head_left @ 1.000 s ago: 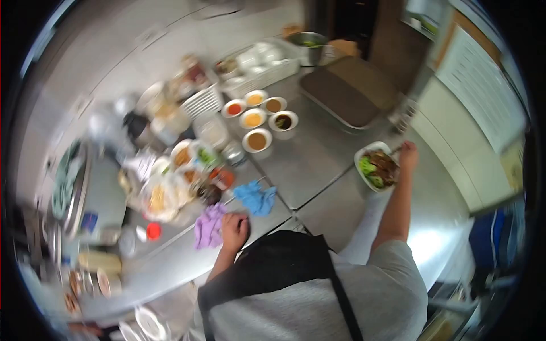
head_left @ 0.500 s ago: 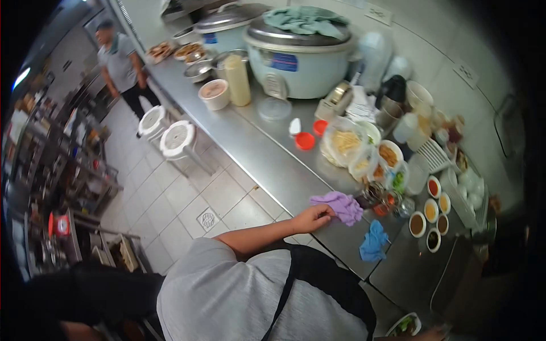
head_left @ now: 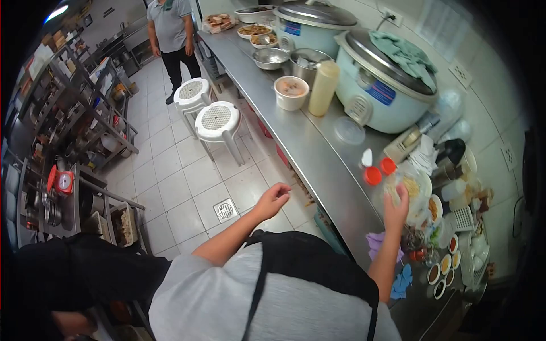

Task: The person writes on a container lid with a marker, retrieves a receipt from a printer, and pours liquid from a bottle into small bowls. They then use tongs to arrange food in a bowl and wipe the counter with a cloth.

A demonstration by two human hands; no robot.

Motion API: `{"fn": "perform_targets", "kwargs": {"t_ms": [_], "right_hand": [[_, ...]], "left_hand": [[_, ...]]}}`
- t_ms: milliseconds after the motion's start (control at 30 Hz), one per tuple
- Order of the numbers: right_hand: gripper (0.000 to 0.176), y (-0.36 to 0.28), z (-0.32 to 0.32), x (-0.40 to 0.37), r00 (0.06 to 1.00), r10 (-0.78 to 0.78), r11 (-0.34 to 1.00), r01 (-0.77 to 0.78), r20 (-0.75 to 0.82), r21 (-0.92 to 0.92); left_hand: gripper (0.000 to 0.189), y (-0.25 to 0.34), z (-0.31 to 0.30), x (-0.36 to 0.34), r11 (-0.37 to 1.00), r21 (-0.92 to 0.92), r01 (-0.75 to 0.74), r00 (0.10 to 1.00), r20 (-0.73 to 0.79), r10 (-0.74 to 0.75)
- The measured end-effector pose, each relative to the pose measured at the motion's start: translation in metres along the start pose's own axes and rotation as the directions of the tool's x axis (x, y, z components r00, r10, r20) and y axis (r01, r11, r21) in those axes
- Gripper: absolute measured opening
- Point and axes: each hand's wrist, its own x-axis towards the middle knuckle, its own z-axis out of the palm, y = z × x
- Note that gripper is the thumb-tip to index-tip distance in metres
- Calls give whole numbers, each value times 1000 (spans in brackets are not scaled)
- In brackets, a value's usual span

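My left hand hangs over the floor beside the counter, fingers loosely curled and apart, holding nothing. Farther right, my right hand reaches over the counter with thumb and fingers apart, right at a clear plastic bag of pale strips. Just beyond its fingertips lie two red caps, the nearer red cap and the other red cap, with a small white piece beside them. A purple cloth rests near the counter's edge, partly behind my right forearm. Close to that forearm lies a blue cloth.
Two large rice cookers, the nearer rice cooker topped by a green cloth, stand along the wall. A bottle and white tub are before them. Sauce cups sit right. White stools and a person are left.
My left hand has let go of the purple cloth and moved left off the counter. My right hand has come up over the bags. The view has turned left.
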Motion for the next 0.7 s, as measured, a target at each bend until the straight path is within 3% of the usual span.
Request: {"fn": "perform_targets", "kwargs": {"t_ms": [33,67,100,133,167,233,300,367,433,467,567,667,700], "right_hand": [[38,-19,30,22,972,-235,967,236,23,-100],[38,-41,48,40,963,-268,927,268,39,-261],[36,-36,61,62,911,-411,828,383,21,-410],[35,-44,61,74,925,-380,784,316,-11,-534],[34,-46,51,76,873,-482,626,284,-74,-726],[40,-37,9,55,844,-503,602,186,-188,-776],[42,-32,-26,14,798,-527,600,104,-294,-793],[47,-9,-41,-20,938,-279,559,-18,-208,-829],[48,0,-31,-32,992,-27,536,-87,-121,-840],[48,2,-22,-28,979,-42,482,-154,-198,-862],[41,16,-40,-24,912,21,482,-369,-410,-795],[34,35,-58,-29,881,290,587,-472,-374,-658],[32,26,-45,-30,907,330,583,-413,-261,-700]], "left_hand": [[20,-8,-27,-2,1000,20,3,1000,-23,-3],[21,-20,-58,-5,996,43,80,992,-100,-76],[21,-33,-80,-8,983,61,173,978,-131,-163],[22,-32,-91,-4,987,41,156,978,-144,-149],[23,-24,-97,-1,988,21,155,978,-144,-150],[23,-12,-99,16,995,-24,97,995,17,-96],[22,-4,-106,30,981,-99,165,986,52,-160],[19,1,-106,33,968,-67,244,969,-33,-246],[17,-16,-116,34,939,-52,339,940,-31,-341],[17,-25,-129,39,926,-57,373,927,-4,-374],[16,-41,-125,47,910,-44,412,911,42,-410],[14,-43,-116,57,913,-23,408,911,76,-405],[13,-43,-112,62,926,4,378,921,104,-376]]}}
